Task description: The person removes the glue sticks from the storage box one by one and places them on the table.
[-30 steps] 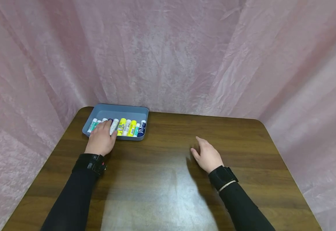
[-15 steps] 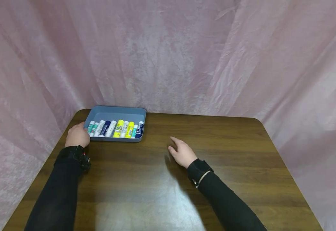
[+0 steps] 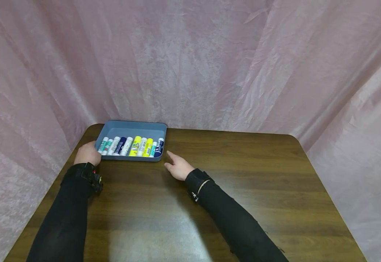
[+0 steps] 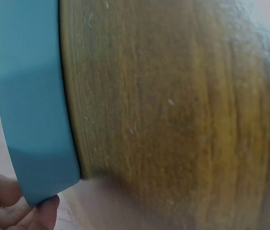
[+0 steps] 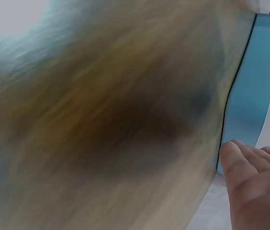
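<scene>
A shallow blue-grey tray (image 3: pixel 134 128) lies at the back left of the table, with a row of glue sticks (image 3: pixel 134 146) along its front side. They are white, yellow, navy and teal. My left hand (image 3: pixel 87 153) grips the tray's left end; in the left wrist view its thumb and fingers (image 4: pixel 47 213) pinch the corner. Just off the tray's front right corner is my right hand (image 3: pixel 179 167), holding nothing, its fingers fairly straight. The right wrist view has its fingertips (image 5: pixel 231 148) overlapping the tray's side wall (image 5: pixel 252 86).
The brown wooden table (image 3: pixel 243 174) has rounded back corners, and the tray sits close to its back edge. Pink curtain (image 3: pixel 190 65) hangs behind the table and at both sides.
My left hand moved left from over the glue sticks to the tray's left end and took hold there. My right hand moved left across the table to near the tray's right corner.
</scene>
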A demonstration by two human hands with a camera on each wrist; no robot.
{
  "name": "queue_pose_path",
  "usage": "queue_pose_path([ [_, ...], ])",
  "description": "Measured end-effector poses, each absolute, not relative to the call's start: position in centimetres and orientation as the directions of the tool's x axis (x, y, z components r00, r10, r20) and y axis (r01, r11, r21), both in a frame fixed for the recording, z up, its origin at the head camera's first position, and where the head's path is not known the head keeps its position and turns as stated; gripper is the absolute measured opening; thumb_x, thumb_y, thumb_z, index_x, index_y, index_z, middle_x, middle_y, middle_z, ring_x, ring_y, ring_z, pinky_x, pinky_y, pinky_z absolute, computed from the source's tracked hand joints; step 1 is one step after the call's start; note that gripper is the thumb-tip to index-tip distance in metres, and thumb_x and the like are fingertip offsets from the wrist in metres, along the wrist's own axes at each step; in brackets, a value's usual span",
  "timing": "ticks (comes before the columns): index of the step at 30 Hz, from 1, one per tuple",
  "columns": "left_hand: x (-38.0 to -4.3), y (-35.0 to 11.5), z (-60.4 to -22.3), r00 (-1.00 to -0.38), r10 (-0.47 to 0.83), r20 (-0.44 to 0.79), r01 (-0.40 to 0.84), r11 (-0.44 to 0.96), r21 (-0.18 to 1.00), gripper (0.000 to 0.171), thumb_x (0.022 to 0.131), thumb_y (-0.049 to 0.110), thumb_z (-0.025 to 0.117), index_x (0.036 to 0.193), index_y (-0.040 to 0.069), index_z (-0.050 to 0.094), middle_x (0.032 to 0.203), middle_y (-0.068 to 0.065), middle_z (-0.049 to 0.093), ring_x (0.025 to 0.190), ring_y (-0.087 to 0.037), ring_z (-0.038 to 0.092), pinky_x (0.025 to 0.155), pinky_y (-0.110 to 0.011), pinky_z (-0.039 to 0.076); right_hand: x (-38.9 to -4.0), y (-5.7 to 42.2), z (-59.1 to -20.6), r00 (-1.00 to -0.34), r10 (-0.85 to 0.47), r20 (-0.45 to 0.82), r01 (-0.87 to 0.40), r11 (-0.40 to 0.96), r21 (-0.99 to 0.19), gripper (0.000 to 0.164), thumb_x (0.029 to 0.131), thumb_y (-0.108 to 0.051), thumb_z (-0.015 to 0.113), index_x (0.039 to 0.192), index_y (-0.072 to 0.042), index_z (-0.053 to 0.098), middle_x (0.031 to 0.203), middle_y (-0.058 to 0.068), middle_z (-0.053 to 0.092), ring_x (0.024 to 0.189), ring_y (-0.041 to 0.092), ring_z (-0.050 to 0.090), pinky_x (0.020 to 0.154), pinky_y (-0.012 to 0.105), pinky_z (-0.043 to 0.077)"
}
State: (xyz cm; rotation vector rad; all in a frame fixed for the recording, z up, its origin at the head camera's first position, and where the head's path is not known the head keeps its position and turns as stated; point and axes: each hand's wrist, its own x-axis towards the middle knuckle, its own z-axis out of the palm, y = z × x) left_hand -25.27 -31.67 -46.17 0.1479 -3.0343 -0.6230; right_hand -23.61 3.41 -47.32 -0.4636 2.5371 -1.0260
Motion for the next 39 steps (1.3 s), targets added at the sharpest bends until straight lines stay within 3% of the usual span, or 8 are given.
queue_pose_path([
  [12,-25.5,-31.6,-45.7,-0.983,-0.141,-0.120,-0.177,0.906,0.385,0.058,0.090,0.000,0.047,0.145,-0.015,0.039,0.139,-0.040,0.048,0.126,-0.057,0.048,0.107,-0.063,0.040,-23.5,1.9,-46.6,-0.842,-0.468,-0.269,-0.185,0.719,-0.670,0.061,0.108,-0.025,0.048,0.162,-0.009,0.025,0.166,0.008,0.031,0.154,0.021,0.032,0.126,0.037,0.025],
  [25,-25.4,-31.9,-45.9,-0.986,-0.110,-0.126,-0.151,0.908,0.390,0.057,0.092,-0.001,0.048,0.147,-0.013,0.040,0.141,-0.038,0.049,0.127,-0.057,0.048,0.108,-0.064,0.040,-23.3,2.1,-46.4,-0.836,-0.489,-0.249,-0.233,0.728,-0.645,0.058,0.108,-0.023,0.047,0.161,-0.007,0.028,0.167,0.007,0.030,0.154,0.021,0.030,0.126,0.036,0.025],
  [33,-25.1,-31.5,-45.9,-0.992,-0.070,-0.104,-0.103,0.927,0.362,0.053,0.090,0.000,0.050,0.141,-0.014,0.048,0.137,-0.038,0.052,0.123,-0.057,0.051,0.107,-0.063,0.041,-23.2,3.4,-46.2,-0.848,-0.490,-0.202,-0.266,0.724,-0.637,0.053,0.107,-0.021,0.049,0.156,-0.005,0.039,0.158,0.012,0.045,0.147,0.026,0.043,0.121,0.040,0.034],
  [39,-24.9,-30.5,-45.4,-0.984,-0.073,-0.163,-0.128,0.923,0.364,0.054,0.090,-0.003,0.044,0.143,-0.012,0.049,0.141,-0.038,0.050,0.129,-0.059,0.045,0.109,-0.065,0.039,-22.8,4.7,-46.1,-0.877,-0.453,-0.159,-0.235,0.694,-0.681,0.047,0.105,-0.019,0.052,0.149,-0.001,0.050,0.145,0.016,0.058,0.135,0.025,0.057,0.113,0.039,0.044],
])
